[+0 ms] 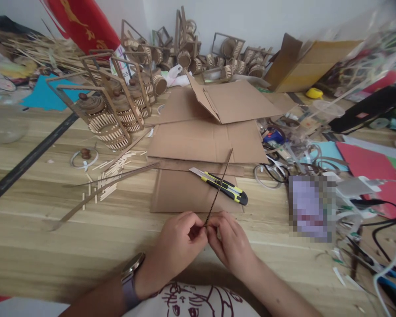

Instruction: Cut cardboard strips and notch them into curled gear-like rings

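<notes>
A thin dark strip with a fine dotted edge (214,199) slants up and away from my fingertips, its far end over the cardboard. My left hand (181,235), with a watch on its wrist, pinches the near end of this strip. Against it, my right hand (229,240) is also closed, thumb and fingertips on the same end. Just beyond lies a yellow-and-black utility knife (229,190), blade out, on cardboard sheets (198,141); the strip passes above it. Left of the sheets are long brown strips (95,198) and several short pale sticks (114,176).
Small slatted baskets with tall handles (108,127) stand at the left, and more are piled along the wall. A cardboard box (306,66) sits at the back right. Cables, pliers-like handles (391,286) and coloured paper (369,180) clutter the right side.
</notes>
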Motion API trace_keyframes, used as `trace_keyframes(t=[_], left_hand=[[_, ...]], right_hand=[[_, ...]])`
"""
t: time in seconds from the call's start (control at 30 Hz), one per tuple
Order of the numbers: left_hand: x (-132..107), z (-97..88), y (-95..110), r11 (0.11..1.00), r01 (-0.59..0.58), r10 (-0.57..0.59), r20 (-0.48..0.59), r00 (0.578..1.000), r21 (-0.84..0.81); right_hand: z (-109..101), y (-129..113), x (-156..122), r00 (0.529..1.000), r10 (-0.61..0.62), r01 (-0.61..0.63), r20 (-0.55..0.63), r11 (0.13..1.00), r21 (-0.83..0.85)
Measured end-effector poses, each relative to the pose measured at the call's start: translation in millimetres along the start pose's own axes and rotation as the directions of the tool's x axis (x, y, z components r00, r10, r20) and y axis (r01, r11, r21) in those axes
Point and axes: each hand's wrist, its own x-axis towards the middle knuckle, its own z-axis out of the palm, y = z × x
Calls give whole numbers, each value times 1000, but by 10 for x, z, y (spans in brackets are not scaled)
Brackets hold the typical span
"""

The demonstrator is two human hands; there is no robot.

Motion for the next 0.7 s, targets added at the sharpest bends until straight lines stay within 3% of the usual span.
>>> trace_keyframes(t=[0.47,0.7], left_hand=[[-8,-20,-12,995,-93,94,19,995,-25],[2,-64,9,959,83,-70,59,996,-271]], right_hand=[[-125,60,60,995,-59,47,83,990,135],[-109,107,-38,999,-35,42,-40,985,167]])
